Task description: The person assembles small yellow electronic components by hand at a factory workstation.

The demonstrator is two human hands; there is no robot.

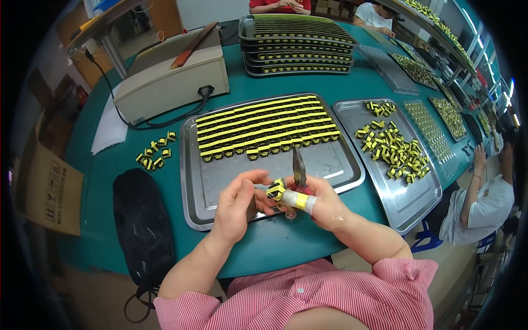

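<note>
Over the near part of a metal tray, my right hand is closed around pliers, their dark jaws pointing away from me. Pale and yellow tape wraps the right thumb. At that thumb's tip is a small yellow-and-black component, probably a coil or small transformer. My left hand is beside it, thumb raised and fingers apart, fingertips close to the component. Whether they touch it is hard to see. Rows of the same components fill the tray's far part.
Loose components lie in a second tray at right and in a small pile at left. A black pouch, a beige box-shaped device with a cable, and stacked trays surround the work. Co-workers sit at the far side and right.
</note>
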